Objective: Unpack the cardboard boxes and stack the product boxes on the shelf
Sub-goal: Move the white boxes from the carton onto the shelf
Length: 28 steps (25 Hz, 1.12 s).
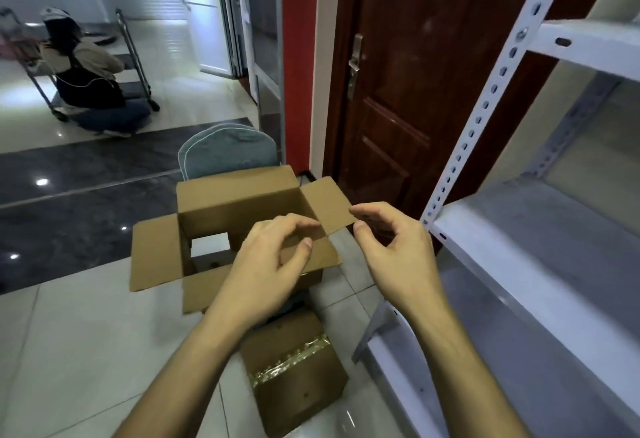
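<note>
An open cardboard box (239, 202) stands on the tiled floor with all its flaps folded outward. Inside it a white rectangular product box (209, 245) shows at the bottom. My left hand (270, 264) hovers over the near flap with its fingers loosely curled, holding nothing. My right hand (394, 257) is at the outer corner of the right flap (329, 203). Its thumb and forefinger sit either side of that corner with a gap between them. A second cardboard box (294, 368), closed with shiny tape, lies nearer to me. The white metal shelf (519, 247) stands at the right.
A dark wooden door (398, 91) is behind the open box. A teal cushioned seat (225, 153) sits just beyond the box. Far left, a person (90, 84) crouches beside a metal trolley (138, 56). The shelf's lowest board (415, 368) is close to the taped box.
</note>
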Each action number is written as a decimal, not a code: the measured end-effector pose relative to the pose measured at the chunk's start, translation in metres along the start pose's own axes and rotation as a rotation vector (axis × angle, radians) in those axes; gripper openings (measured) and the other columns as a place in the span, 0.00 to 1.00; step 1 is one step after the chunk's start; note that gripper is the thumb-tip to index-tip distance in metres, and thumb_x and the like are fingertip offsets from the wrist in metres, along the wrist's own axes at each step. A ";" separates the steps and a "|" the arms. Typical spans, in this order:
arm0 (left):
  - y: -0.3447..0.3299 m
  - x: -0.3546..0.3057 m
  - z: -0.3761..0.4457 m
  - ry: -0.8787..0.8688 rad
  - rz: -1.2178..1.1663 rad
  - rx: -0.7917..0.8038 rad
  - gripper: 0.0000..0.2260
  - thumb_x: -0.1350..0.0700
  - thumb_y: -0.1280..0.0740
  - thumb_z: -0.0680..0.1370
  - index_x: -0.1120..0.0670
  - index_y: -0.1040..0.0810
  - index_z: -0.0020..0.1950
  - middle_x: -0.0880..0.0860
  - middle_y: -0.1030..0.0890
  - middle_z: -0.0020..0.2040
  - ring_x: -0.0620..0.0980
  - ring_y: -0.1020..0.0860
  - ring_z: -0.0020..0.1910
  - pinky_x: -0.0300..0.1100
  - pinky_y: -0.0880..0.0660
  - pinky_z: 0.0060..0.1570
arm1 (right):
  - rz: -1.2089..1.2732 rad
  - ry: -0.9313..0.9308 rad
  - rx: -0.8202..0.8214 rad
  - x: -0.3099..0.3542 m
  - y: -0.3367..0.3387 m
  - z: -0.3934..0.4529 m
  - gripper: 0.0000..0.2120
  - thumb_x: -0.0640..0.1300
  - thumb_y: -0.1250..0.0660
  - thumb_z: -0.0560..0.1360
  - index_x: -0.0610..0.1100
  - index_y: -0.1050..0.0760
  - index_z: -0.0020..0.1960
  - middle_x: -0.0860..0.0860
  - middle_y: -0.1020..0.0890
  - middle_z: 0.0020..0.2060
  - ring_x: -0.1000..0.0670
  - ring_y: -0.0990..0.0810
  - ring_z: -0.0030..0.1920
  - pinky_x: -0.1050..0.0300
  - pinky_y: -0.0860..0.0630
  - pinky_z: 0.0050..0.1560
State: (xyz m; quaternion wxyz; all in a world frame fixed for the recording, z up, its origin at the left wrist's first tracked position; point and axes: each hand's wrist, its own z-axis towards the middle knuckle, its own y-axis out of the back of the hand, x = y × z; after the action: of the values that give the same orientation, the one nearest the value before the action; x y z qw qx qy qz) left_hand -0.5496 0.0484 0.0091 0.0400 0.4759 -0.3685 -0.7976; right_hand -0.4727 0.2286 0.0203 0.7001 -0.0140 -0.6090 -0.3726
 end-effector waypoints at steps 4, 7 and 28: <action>0.001 0.032 -0.003 0.086 -0.014 -0.014 0.12 0.50 0.38 0.82 0.40 0.24 0.64 0.35 0.23 0.58 0.39 0.28 0.63 0.40 0.28 0.59 | 0.007 -0.045 0.049 -0.014 -0.023 0.007 0.11 0.44 0.32 0.79 0.55 0.18 0.58 0.64 0.17 0.50 0.67 0.22 0.56 0.73 0.27 0.54; -0.001 0.051 0.000 0.165 -0.017 -0.022 0.11 0.51 0.37 0.83 0.39 0.24 0.63 0.32 0.24 0.57 0.35 0.30 0.62 0.37 0.30 0.56 | 0.011 -0.064 0.091 -0.026 -0.038 0.020 0.10 0.43 0.32 0.79 0.54 0.18 0.58 0.63 0.17 0.50 0.66 0.21 0.55 0.72 0.26 0.53; -0.025 0.169 0.093 0.496 0.042 -0.158 0.11 0.55 0.35 0.82 0.45 0.21 0.62 0.40 0.20 0.58 0.42 0.25 0.61 0.51 0.23 0.61 | 0.031 -0.165 0.420 -0.135 -0.144 0.162 0.10 0.41 0.33 0.80 0.52 0.18 0.57 0.59 0.16 0.50 0.60 0.20 0.54 0.70 0.24 0.51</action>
State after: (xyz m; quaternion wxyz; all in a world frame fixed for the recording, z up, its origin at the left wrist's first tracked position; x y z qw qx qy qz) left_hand -0.7082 0.0475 -0.1041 0.1827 0.6444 -0.2940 -0.6818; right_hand -0.6845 0.2694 -0.1167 0.6411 0.0921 -0.7281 -0.2244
